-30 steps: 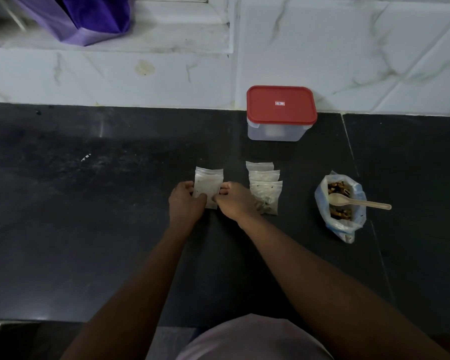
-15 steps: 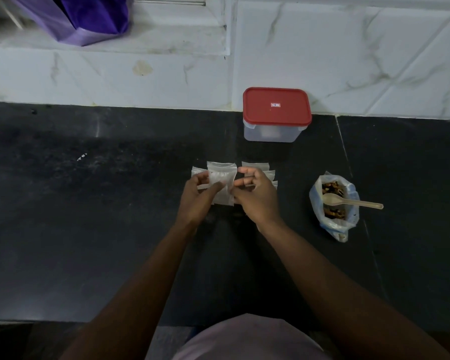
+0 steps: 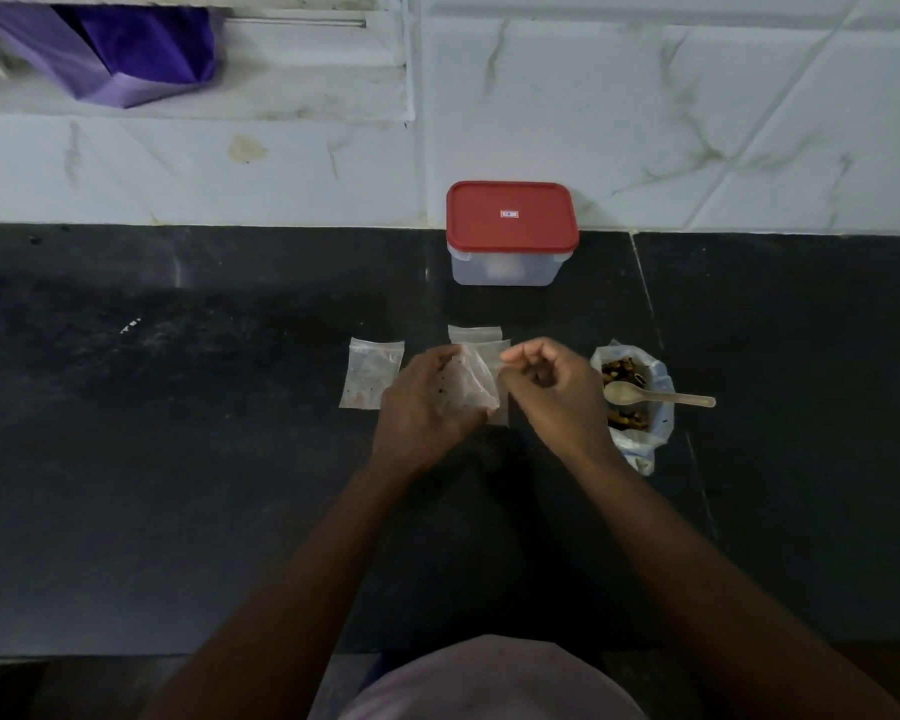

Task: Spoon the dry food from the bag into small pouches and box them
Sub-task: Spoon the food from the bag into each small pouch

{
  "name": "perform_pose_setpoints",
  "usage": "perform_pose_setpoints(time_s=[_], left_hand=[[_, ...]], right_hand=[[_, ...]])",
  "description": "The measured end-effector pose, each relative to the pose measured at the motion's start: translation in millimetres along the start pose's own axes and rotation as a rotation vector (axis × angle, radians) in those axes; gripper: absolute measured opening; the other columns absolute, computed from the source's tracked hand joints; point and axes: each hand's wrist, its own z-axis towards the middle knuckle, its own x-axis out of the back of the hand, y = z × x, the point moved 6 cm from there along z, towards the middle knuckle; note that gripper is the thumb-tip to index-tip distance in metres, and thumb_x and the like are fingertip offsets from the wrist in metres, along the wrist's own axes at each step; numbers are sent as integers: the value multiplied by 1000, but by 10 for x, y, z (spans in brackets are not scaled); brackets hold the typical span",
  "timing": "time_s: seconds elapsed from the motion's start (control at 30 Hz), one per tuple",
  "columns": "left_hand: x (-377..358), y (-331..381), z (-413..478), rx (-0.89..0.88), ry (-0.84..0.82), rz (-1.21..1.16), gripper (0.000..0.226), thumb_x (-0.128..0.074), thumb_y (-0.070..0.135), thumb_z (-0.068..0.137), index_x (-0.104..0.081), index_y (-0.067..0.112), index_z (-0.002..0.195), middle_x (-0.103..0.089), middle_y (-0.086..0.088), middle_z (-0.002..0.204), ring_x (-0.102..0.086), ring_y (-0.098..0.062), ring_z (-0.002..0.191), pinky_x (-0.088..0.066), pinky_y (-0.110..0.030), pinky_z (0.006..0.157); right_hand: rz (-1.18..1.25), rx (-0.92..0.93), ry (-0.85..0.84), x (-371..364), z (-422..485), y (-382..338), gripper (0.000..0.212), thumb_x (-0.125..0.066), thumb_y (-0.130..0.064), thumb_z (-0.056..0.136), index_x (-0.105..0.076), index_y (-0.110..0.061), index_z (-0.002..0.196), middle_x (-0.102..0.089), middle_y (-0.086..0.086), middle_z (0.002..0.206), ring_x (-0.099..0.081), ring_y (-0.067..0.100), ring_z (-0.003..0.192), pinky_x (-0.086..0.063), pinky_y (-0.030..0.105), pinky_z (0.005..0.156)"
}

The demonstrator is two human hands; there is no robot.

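1. Two hands meet at mid-bench: the left hand (image 3: 427,407) cups a clear pouch (image 3: 468,389) in curled fingers and holds it tilted above the bench (image 3: 178,485).
2. Right hand (image 3: 554,394), fingers curled in, pinches the pouch's top right edge.
3. Just behind the hands a small stack (image 3: 476,335) of pouches lies flat, mostly hidden.
4. Left of the hands, a spare pouch (image 3: 372,374) lies flat on its own.
5. Right of the hands the bag (image 3: 640,444) sits open with dry food (image 3: 622,367) showing. A spoon (image 3: 661,398) rests across its mouth, handle pointing right.
6. Far side, against the wall: the box (image 3: 505,270), red lid (image 3: 510,215) on.
7. Far left, a purple bag (image 3: 126,59) on the ledge.
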Motion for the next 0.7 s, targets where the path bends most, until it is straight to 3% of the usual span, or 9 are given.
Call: perform_pose_setpoints(time_s=[0.07,0.13,0.3,0.43,0.57,0.7], left_hand=[[-61,109,-16,-92,9,170,78,-78,56,71,-45,37,139,-54,13,136,-52,-9,125,-45,-45,108],[-142,209,-42,-172,19,277,78,-79,53,73,-47,32,141,-54,8,137,-52,-13,124,-41,-44,109],[-345,414,-120,-298,68,363,73,-79,46,76,-51,26,140,-56,2,134,-52,-16,122,-35,-36,107],[-549,473,-151,-345,31,352,68,-75,46,83,-49,26,142,-54,4,139,-45,-13,132,-23,-31,111],[-709,511,-154,-397,43,382,54,-71,42,88,-55,26,137,-57,8,135,-47,-13,133,-27,-38,114],[-786,539,-148,-394,24,356,53,-71,40,85,-57,25,135,-58,7,133,-45,-12,132,-18,-28,111]], right_hand=[[-139,49,-70,38,14,-34,13,-81,-22,83,-74,-22,94,-71,-8,83,-66,4,77,-52,13,68],[-266,34,-120,66,22,5,19,-83,-31,80,-74,-25,95,-70,-11,81,-65,1,75,-53,14,68],[-439,0,-104,222,-20,100,12,-77,-37,86,-75,-31,96,-71,-17,86,-67,-3,81,-61,31,78],[-413,-84,-117,334,-55,160,5,-71,-36,90,-74,-32,92,-71,-15,88,-67,2,83,-60,39,81],[-293,-168,-128,436,-99,176,8,-71,-32,90,-75,-27,86,-71,-9,83,-66,5,81,-58,35,82],[-148,-262,-165,527,-134,231,5,-74,-31,88,-76,-27,85,-73,-9,88,-66,7,87,-57,34,84]])
